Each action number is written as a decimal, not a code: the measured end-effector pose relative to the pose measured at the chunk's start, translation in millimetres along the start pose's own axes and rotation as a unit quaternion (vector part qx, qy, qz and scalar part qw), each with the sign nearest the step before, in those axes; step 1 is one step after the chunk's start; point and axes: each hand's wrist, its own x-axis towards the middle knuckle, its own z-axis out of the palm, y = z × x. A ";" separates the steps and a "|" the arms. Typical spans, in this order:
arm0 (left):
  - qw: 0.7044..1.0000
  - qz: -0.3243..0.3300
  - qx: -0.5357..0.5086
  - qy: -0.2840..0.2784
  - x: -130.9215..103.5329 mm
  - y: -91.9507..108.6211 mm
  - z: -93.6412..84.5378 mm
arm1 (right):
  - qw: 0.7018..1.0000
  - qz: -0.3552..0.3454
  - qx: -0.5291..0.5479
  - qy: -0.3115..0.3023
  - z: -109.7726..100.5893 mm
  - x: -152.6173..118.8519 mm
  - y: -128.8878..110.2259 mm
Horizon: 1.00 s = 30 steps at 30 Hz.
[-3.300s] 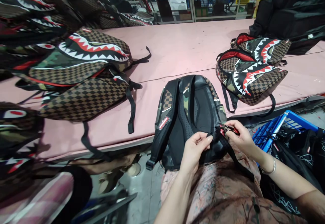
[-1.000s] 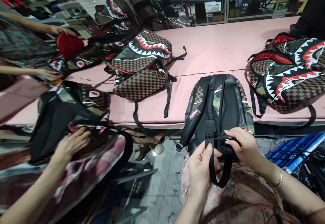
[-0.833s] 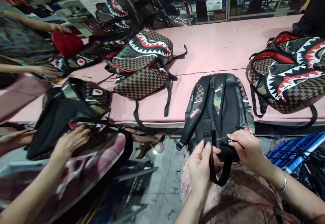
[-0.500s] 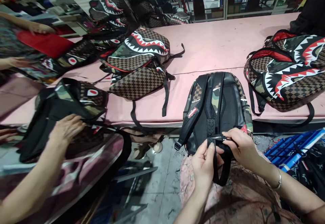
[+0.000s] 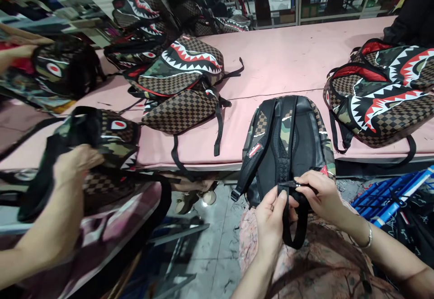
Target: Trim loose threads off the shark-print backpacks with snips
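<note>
The person's left hand (image 5: 273, 215) pinches a black strap (image 5: 300, 233) between thumb and fingertips, the strap drooping in a loop below it. The right hand (image 5: 320, 195) has its fingers closed around a small dark tool (image 5: 291, 184), mostly hidden; its narrow tip reaches across to the strap at the left fingertips, though I cannot tell whether the two touch. A bracelet (image 5: 369, 235) circles the right wrist.

Both hands work over the lower end of a black-backed backpack (image 5: 285, 145), which straddles the near edge of the pink table (image 5: 271, 59): upper part on the tabletop, lower part over the person's patterned clothing (image 5: 322, 263). It lies back panel up, shoulder straps uppermost. Its long axis runs nearly square to the table's near edge, the rounded end pointing toward the table's far side and the opposite end toward the person.

On the middle of the table, toward its left, two checkered backpacks (image 5: 183, 109) lie one against the other, white teeth printed on the upper one. At the table's right end sit two more toothed backpacks (image 5: 383, 100), red lining showing in their openings. Below the table's near edge on that side is a blue crate (image 5: 386, 204) with dark goods.

At the table's near left edge, a co-worker's hand (image 5: 76, 161) is on another backpack (image 5: 118, 143); I cannot tell whether its fingers grip. Farther along the table's left end, another co-worker's blurred hand (image 5: 25, 48) is beside a dark backpack (image 5: 66, 66).
</note>
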 end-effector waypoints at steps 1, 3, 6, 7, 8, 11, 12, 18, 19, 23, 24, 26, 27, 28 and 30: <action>0.999 -0.015 -0.042 -0.011 0.8 1.6 -0.7 | 0.998 0.033 0.045 0.014 0.0 0.6 0.8; 0.986 -0.062 -0.142 -0.055 2.1 5.0 -1.9 | 0.981 0.115 0.148 0.044 1.1 3.2 3.2; 0.938 -0.167 -0.258 -0.158 3.4 7.4 -1.9 | 0.927 0.204 0.316 -0.006 5.5 10.0 6.5; 0.924 -0.198 -0.270 -0.186 3.5 6.8 -1.2 | 0.905 0.221 0.360 -0.047 7.4 12.7 6.9; 0.917 -0.217 -0.266 -0.202 3.6 5.5 -0.3 | 0.886 0.237 0.391 -0.084 9.2 15.3 6.7; 0.959 -0.161 -0.181 -0.144 3.7 -1.2 1.7 | 0.856 0.284 0.419 -0.109 14.4 21.5 4.4; 0.980 -0.114 -0.132 -0.100 4.0 -3.8 1.5 | 0.856 0.291 0.417 -0.098 15.9 22.9 3.8; 0.993 0.017 0.081 0.088 7.4 -12.9 -6.1 | 0.923 0.234 0.300 -0.062 19.3 19.2 10.8; 0.993 0.010 0.061 0.103 7.8 -12.8 -6.8 | 0.939 0.219 0.263 -0.038 17.7 16.8 13.2; 0.991 -0.001 -0.016 0.132 9.2 -10.4 -6.1 | 0.985 0.133 0.112 0.009 5.6 5.7 18.4; 0.991 0.003 -0.020 0.131 9.6 -10.1 -5.7 | 0.992 0.100 0.079 0.005 2.5 3.3 17.8; 0.992 0.016 -0.006 0.123 10.1 -10.7 -5.3 | 0.999 0.035 0.026 -0.013 -1.8 0.1 14.8; 0.993 0.025 0.010 0.118 10.1 -11.4 -5.3 | 1.000 0.009 0.006 -0.018 -2.9 -0.6 12.7; 0.992 0.035 0.031 0.114 10.0 -12.2 -5.5 | 1.000 -0.011 -0.011 -0.020 -3.4 -0.7 10.6; 0.990 0.058 0.076 0.108 9.3 -13.6 -6.6 | 0.999 -0.035 -0.037 -0.017 -2.9 0.6 6.9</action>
